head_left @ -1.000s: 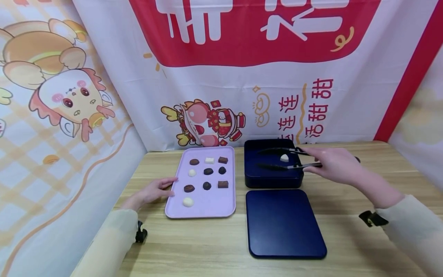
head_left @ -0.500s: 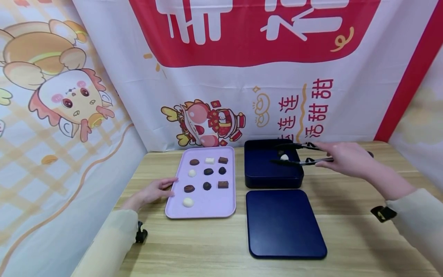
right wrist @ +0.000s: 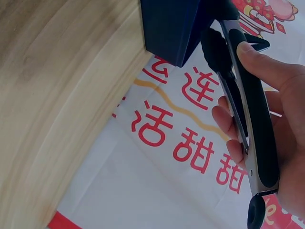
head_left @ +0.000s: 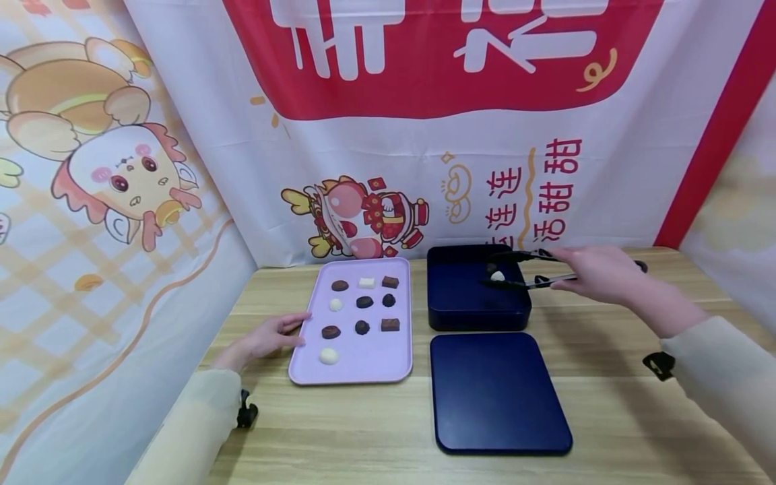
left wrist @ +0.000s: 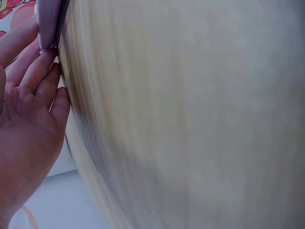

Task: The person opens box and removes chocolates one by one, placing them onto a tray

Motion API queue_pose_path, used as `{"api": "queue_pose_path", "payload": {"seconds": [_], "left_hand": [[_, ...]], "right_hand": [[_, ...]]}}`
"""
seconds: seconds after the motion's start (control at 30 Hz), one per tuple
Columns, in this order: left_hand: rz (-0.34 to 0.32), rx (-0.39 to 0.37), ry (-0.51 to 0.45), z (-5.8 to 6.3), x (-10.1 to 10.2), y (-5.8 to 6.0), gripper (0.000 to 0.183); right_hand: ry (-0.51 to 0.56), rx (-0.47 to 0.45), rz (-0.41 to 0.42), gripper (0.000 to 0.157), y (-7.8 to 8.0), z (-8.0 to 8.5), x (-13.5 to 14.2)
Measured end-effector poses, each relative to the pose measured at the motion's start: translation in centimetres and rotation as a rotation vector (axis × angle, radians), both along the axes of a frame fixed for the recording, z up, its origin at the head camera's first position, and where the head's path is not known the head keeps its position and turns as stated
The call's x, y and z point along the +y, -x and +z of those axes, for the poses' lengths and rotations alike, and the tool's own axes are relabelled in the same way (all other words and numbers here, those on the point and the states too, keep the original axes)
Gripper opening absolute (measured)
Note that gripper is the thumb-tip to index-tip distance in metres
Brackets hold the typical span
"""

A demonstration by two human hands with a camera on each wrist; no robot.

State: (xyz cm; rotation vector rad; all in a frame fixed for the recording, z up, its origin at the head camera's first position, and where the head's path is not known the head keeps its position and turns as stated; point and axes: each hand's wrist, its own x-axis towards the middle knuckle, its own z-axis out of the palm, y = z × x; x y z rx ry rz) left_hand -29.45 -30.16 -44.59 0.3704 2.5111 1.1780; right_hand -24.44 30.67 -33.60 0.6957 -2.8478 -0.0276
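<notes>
My right hand (head_left: 600, 273) grips a pair of black and silver tongs (right wrist: 252, 109), thumb along one arm and fingers round the other. The tongs' spread tips reach over the right side of the deep navy box (head_left: 451, 316). Between them in the box lie a white chocolate (head_left: 498, 276) and a dark chocolate (head_left: 491, 267). My left hand (head_left: 267, 337) touches the left rim of the lilac tray (head_left: 370, 370) with thumb and fingers fairly straight. Dark, brown and white chocolates stand in rows on the tray, among them a round white one (head_left: 329, 356).
A flat navy lid (head_left: 500, 394) lies on the wooden table (head_left: 339, 431) in front of the box. Behind the table hangs a printed white and red cloth (head_left: 388, 141). A patterned cloth (head_left: 121, 283) covers the left side.
The right hand and tongs have shifted right over the box, and a dark chocolate now shows beside the white one. The left hand and tray hold their place.
</notes>
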Motion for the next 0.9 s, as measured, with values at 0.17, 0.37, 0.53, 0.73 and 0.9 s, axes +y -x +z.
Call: {"api": "queue_pose_path", "payload": {"seconds": [0.17, 0.37, 0.53, 0.73, 0.9], "left_hand": [[-0.017, 0.002, -0.017, 0.2, 0.1, -0.1, 0.064], [-0.022, 0.007, -0.03, 0.3, 0.1, -0.1, 0.064], [-0.026, 0.016, -0.033, 0.1, 0.0, -0.1, 0.063], [-0.024, 0.01, -0.042, 0.1, 0.0, -0.2, 0.063], [-0.017, 0.0, -0.038, 0.2, 0.1, -0.1, 0.064]], "right_hand": [[-0.044, -0.016, -0.015, 0.062, 0.9, -0.1, -1.0], [-0.1, -0.058, -0.037, 0.059, 1.7, -0.1, -2.3], [-0.129, -0.067, -0.048, 0.051, 2.1, -0.1, -3.5], [-0.145, -0.078, -0.074, 0.045, 2.5, -0.4, -4.2], [-0.15, -0.088, -0.092, 0.038, 2.8, -0.6, -4.3]]}}
